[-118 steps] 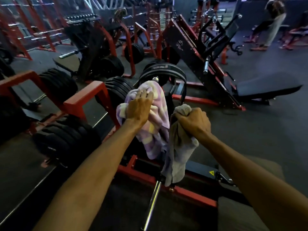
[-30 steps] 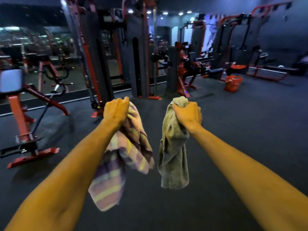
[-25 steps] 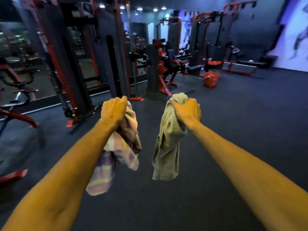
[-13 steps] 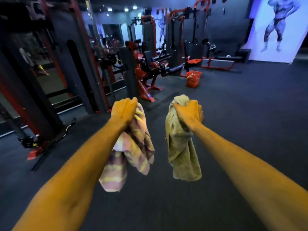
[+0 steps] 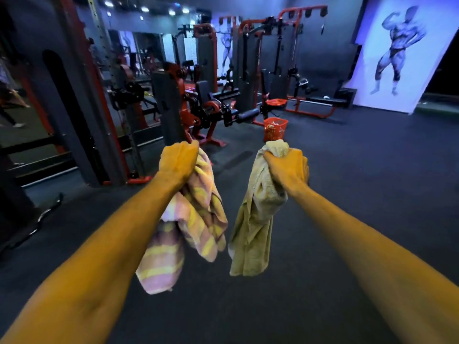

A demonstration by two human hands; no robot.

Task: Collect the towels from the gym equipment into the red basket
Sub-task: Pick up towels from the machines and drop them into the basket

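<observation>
My left hand (image 5: 177, 163) grips a pink and yellow striped towel (image 5: 188, 227) that hangs down from the fist. A plain beige towel (image 5: 255, 219) dangles from my right hand (image 5: 285, 167), which is closed around its top. Both arms are stretched forward at chest height. The red basket (image 5: 275, 129) stands on the dark floor straight ahead, some way off, just above my right hand in the view, with something pale inside it.
Red and black weight machines (image 5: 203, 105) line the left and the far side. A curved bar (image 5: 47, 214) lies on the floor at left. A cable station (image 5: 280, 65) stands behind the basket, and a mural wall (image 5: 395, 53) is at right. Dark rubber floor (image 5: 372, 170) stretches ahead.
The view has swung from the plate rack, where I took both towels, towards the open floor. The red basket has drifted to the centre and grown nearer. Both hands still hold their towels.
</observation>
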